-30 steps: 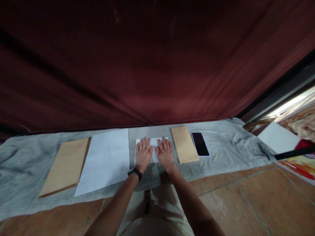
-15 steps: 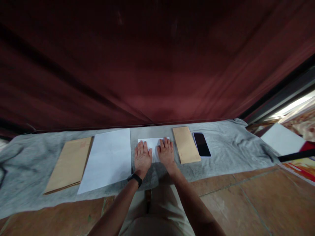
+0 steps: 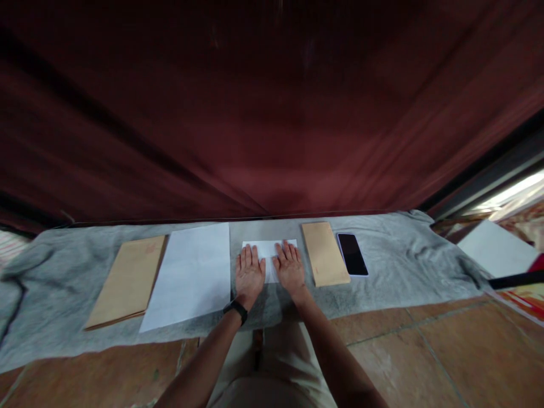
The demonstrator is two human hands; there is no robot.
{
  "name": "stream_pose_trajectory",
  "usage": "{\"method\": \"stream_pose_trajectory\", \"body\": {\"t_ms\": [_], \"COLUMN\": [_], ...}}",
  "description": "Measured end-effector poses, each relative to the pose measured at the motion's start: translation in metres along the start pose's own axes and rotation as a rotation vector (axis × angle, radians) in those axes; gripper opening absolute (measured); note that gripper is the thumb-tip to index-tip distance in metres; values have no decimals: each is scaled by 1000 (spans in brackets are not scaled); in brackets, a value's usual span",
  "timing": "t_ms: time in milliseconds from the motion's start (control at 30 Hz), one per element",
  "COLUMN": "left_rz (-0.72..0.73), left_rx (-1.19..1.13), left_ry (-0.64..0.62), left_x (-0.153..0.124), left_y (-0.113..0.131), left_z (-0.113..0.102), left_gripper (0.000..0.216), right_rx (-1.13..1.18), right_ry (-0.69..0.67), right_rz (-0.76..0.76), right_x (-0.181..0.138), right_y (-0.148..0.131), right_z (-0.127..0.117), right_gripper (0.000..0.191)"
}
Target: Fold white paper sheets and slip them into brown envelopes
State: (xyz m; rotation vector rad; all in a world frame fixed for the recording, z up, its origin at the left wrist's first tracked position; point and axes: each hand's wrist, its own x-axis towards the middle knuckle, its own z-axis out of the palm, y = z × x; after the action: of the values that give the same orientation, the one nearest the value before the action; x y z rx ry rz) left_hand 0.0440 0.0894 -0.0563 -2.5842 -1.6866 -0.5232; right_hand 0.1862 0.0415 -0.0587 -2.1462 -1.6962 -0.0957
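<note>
A folded white sheet of paper (image 3: 270,249) lies on the grey cloth, partly hidden under both hands. My left hand (image 3: 250,273) is flat on its left part, fingers stretched out, a dark band on the wrist. On its right part rests my right hand (image 3: 289,268), palm down with the fingers spread a little. Left of my hands lies a stack of large white paper (image 3: 193,272). A brown envelope (image 3: 325,255) is close to the right of my right hand.
Several brown envelopes (image 3: 127,280) are stacked at the left. A phone (image 3: 352,255) with a dark screen lies beside the single envelope. The grey cloth (image 3: 408,260) covers the long surface, with a dark red curtain (image 3: 263,141) behind it. Tiled floor (image 3: 416,351) shows in front.
The whole view has shifted slightly, so things appear a little further right. Both hands remain flat on the folded paper, with hardly any movement over it.
</note>
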Motion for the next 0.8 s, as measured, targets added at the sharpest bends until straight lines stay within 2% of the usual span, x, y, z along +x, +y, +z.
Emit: {"method": "stream_pose_trajectory", "body": {"t_ms": [200, 333, 400, 633, 800], "left_rz": [57, 222, 245, 67, 24], "left_rx": [-22, -59, -59, 9, 10], "left_ry": [13, -70, -102, -30, -26], "left_x": [5, 17, 22, 19, 17], "left_y": [5, 21, 23, -2, -4], "left_z": [-2, 0, 2, 3, 0], "left_gripper": [59, 53, 53, 61, 67], "right_rx": [-19, -31, -35, -37, -59], "right_ry": [-10, -22, -21, 29, 86], "right_rz": [11, 4, 9, 31, 41], "right_x": [-3, -2, -1, -2, -4], "right_y": [3, 2, 1, 1, 3], "right_z": [-3, -4, -5, -4, 1], "right_gripper": [51, 49, 48, 48, 49]}}
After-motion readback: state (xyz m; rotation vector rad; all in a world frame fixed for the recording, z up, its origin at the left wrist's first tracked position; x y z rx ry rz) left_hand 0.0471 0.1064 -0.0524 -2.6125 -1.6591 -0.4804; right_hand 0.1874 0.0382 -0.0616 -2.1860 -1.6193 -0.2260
